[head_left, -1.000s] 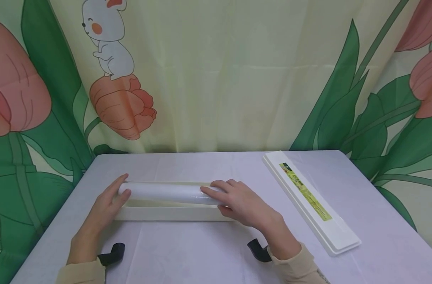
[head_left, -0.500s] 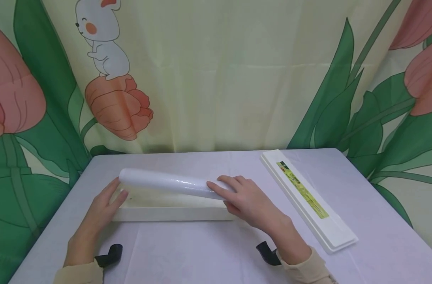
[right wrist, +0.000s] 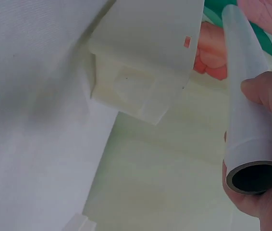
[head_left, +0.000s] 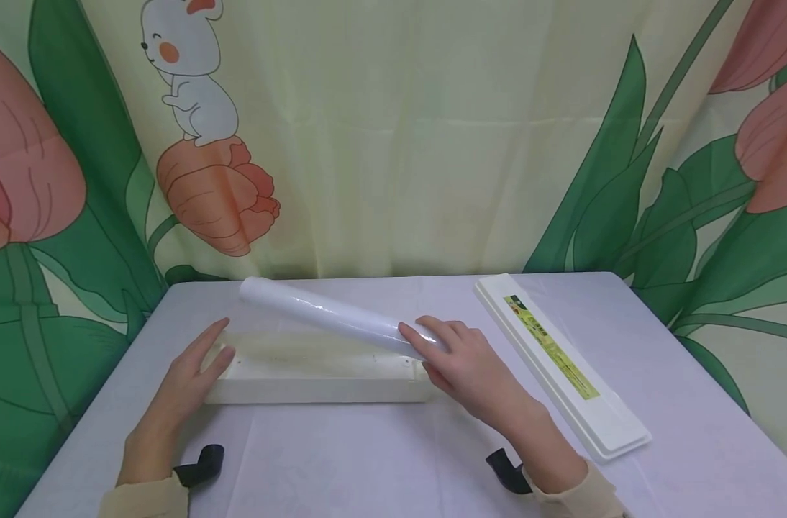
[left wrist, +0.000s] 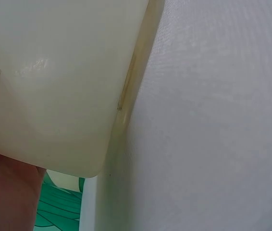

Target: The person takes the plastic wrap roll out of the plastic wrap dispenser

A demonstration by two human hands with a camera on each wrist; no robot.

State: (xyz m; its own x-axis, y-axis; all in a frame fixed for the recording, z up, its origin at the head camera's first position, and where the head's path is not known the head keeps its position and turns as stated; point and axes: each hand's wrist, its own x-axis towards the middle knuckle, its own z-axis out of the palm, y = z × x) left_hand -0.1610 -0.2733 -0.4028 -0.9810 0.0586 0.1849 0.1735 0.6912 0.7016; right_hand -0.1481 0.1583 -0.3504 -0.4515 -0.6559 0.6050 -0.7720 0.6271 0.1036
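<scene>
A white roll of clear film (head_left: 329,313) is tilted above a long white open box (head_left: 316,391), its left end higher and farther back. My right hand (head_left: 471,374) grips the roll near its right end. In the right wrist view the hollow core of the film roll (right wrist: 249,106) faces the camera, with the thumb and fingers round it. My left hand (head_left: 180,385) is at the left end of the box, fingers extended and thumb apart. Whether it presses on the box wall is hard to tell. In the left wrist view the box (left wrist: 64,86) covers most of that hand.
A long white lid (head_left: 562,367) with a yellow-green label lies slanted on the right side of the table. White cloth (head_left: 329,460) covers the table. Behind it hangs a curtain (head_left: 400,144) printed with tulips and a rabbit.
The film roll has come up out of the box, its left end rising and swinging away from the left hand. My right hand has shifted right with it; the left hand stays by the box.
</scene>
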